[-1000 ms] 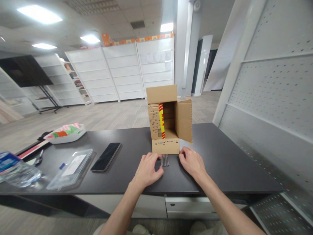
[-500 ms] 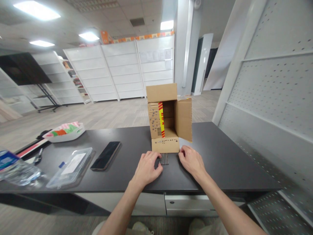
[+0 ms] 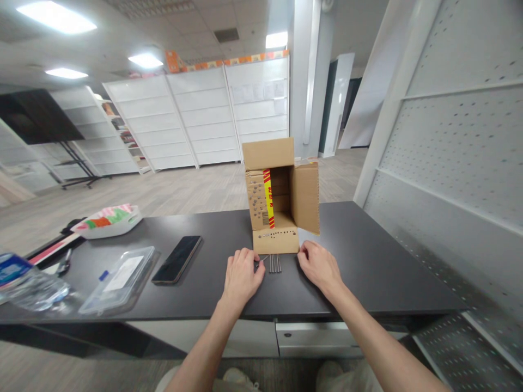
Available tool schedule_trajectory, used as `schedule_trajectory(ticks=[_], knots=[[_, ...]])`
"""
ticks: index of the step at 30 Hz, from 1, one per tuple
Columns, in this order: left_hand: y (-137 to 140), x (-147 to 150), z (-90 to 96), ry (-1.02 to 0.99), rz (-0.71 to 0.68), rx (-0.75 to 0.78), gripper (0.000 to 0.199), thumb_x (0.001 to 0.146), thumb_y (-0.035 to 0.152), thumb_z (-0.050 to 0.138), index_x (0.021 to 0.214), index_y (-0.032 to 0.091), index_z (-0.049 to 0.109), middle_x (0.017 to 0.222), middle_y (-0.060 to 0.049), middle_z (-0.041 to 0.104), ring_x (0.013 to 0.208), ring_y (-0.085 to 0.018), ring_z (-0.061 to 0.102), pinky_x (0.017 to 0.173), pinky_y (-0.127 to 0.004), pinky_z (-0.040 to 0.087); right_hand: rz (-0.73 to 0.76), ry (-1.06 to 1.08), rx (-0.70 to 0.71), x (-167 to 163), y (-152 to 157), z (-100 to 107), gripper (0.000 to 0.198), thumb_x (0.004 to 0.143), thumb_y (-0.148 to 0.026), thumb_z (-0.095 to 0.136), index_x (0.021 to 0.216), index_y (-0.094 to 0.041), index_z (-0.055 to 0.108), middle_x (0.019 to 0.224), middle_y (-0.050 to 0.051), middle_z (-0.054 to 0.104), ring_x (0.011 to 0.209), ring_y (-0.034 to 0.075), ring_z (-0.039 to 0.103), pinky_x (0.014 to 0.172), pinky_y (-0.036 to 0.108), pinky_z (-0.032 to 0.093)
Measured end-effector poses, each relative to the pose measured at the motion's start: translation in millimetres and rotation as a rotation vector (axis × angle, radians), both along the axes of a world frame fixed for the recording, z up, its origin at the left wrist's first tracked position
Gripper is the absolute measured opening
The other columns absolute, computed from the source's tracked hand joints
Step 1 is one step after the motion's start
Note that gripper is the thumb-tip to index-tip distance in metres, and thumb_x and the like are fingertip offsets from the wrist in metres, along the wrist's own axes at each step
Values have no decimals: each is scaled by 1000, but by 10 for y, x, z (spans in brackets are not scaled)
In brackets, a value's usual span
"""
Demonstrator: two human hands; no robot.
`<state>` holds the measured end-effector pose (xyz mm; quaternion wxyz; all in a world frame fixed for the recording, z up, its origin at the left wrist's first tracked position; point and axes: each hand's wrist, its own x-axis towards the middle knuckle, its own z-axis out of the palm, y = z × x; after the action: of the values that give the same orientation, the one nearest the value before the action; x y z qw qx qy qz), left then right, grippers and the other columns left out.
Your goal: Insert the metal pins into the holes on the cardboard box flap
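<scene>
A cardboard box (image 3: 281, 190) stands on the desk, its opening facing me. Its front flap (image 3: 281, 246) hangs down with a row of small holes and a few metal heads. Grey round heads also stud the left flap (image 3: 256, 198). Just below the front flap, several thin metal nails (image 3: 275, 264) lie side by side. My left hand (image 3: 243, 275) rests left of them, thumb and fingertips closed on a nail (image 3: 265, 258) that pokes out to the right. At the flap's lower right corner, my right hand (image 3: 321, 267) is curled on the desk; its fingertips are largely hidden.
A phone (image 3: 177, 259), a clear plastic case (image 3: 118, 280), a water bottle (image 3: 28, 283) and a white basket (image 3: 110, 231) occupy the left of the desk (image 3: 379, 261). A perforated white panel (image 3: 457, 147) rises along the right side.
My left hand has shifted slightly left and closed its fingertips; a nail now shows at them, apart from the row. My right hand stays by the flap's corner.
</scene>
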<state>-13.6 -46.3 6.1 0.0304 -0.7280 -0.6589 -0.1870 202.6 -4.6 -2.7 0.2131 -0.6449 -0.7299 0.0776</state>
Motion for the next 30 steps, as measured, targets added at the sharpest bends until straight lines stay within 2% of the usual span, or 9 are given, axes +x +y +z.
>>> schedule_trajectory(ticks=[6,11,16,20,23,26,30], knots=[[11,-41,-29,-17,0,-14,20,97,28,44,92,20,61,101,-8,66,98,-26,57,83,-39,40,-6,-2,2,-11,-11,27,19,92,-22,45,86,-21,63,91,3,68,78,17,61,63,28,30],[26,-52,-67,-60,29,34,20,98,28,44,91,20,60,96,-8,67,95,-26,59,83,-40,41,-2,7,4,-8,-12,29,18,92,-21,45,85,-21,62,91,3,68,78,17,61,63,28,30],[39,-81,-80,-254,48,110,20,98,30,42,92,21,58,88,-7,68,86,-24,62,79,-38,44,0,14,6,-2,-5,14,18,92,-22,45,86,-21,63,92,3,69,78,17,61,64,28,30],[36,-106,-47,-513,-1,174,20,96,36,48,90,21,60,87,-5,67,82,-20,62,78,-34,48,-4,7,1,-1,-7,27,19,92,-22,45,87,-21,63,91,3,69,77,17,61,64,28,30],[41,-121,-27,-663,13,235,20,93,37,53,91,20,62,87,-4,67,79,-17,62,77,-31,50,-1,12,11,0,-9,30,18,92,-22,45,86,-22,63,91,3,69,77,17,61,63,28,30],[54,-143,-25,-723,32,293,21,90,37,56,92,19,66,87,-4,68,79,-16,62,78,-30,52,1,17,18,-2,-10,23,17,91,-22,46,85,-22,62,90,2,68,77,17,61,63,28,29],[80,-166,-13,-739,-24,291,22,89,37,57,94,19,71,92,-5,71,82,-16,64,78,-30,54,1,7,7,-6,-9,18,19,91,-22,45,86,-22,63,90,3,68,76,18,60,64,28,30]])
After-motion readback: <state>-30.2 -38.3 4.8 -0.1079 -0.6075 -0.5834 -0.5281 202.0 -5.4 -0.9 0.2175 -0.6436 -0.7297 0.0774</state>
